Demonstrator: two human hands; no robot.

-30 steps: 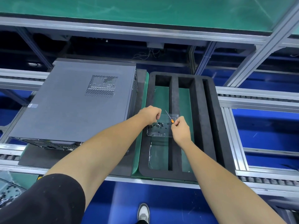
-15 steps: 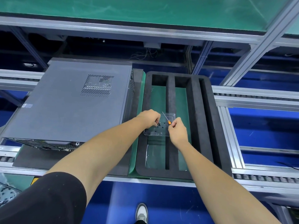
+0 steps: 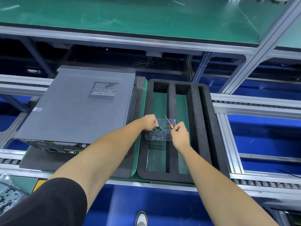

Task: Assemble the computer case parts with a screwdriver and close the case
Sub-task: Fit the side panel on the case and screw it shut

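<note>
A grey computer case (image 3: 76, 108) lies on its side at the left, side panel with a vent grille facing up. To its right a clear plastic tray (image 3: 164, 123) with several small black screws (image 3: 158, 129) rests across a black foam insert (image 3: 200, 128). My left hand (image 3: 150, 122) hovers over the tray's left part, fingers curled down at the screws; whether it pinches one is hidden. My right hand (image 3: 180, 133) grips a small orange-handled screwdriver (image 3: 169, 122), its thin shaft pointing up and away over the tray.
The case and foam insert sit on green mats on a conveyor line with aluminium rails (image 3: 254, 105). A green-topped shelf (image 3: 130, 17) runs above at the back. A bag of dark parts (image 3: 8, 194) lies at the lower left. Blue floor and a shoe (image 3: 141, 217) show below.
Both hands stay over the tray; the left hand's fingers have shifted slightly among the screws. The view has drifted a little.
</note>
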